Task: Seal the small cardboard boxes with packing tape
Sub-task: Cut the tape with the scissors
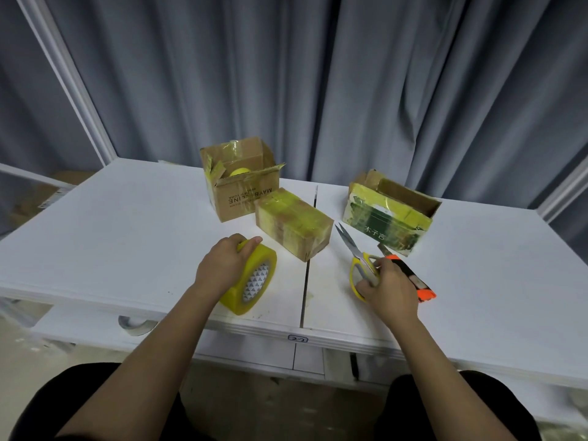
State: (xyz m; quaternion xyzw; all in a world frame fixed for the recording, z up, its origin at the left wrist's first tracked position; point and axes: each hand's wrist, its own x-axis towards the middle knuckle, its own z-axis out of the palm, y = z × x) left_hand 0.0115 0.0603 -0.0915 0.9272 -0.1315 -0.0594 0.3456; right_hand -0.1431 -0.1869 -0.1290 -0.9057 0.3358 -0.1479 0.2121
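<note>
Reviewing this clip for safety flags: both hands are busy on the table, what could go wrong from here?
1. The right hand grips the scissors with the blades open, tips toward the taped box; a jab or nick seems possible.
2. An orange utility knife lies right beside that hand, blade apparently out; it could get bumped.
3. The left hand holds the tape roll near the table edge; it might roll off.

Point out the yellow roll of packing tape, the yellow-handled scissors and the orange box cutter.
yellow roll of packing tape (254, 281), head view, on its patterned inner core.
yellow-handled scissors (348, 241), head view, on the steel blades.
orange box cutter (424, 294), head view, on its near orange end.
</note>
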